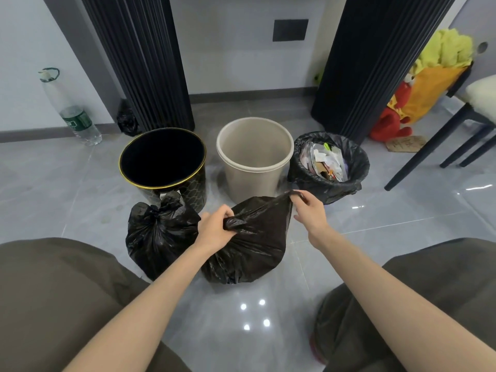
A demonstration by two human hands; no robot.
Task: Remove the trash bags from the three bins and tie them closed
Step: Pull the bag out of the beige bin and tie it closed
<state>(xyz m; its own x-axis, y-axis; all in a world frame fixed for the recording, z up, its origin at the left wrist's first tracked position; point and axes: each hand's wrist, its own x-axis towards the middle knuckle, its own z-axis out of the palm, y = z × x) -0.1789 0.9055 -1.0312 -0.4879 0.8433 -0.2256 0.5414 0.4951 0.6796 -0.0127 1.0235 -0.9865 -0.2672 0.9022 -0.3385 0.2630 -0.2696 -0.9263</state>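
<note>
We hold the second trash bag on the floor, just in front of the beige bin, its mouth not yet tied. Our left hand grips a bunched fold of its rim, and our right hand pinches the opposite corner, pulled up taut. Touching it on the left sits a knotted bag, pressed against our left wrist and resting before the black gold-rimmed bin. Both those bins stand bare inside. To the right, the third bin's liner holds paper scraps. A chair leg slants close beside that bin. Further back we see two dark ribbed columns, a small black bag, a plastic bottle and a plush toy.
</note>
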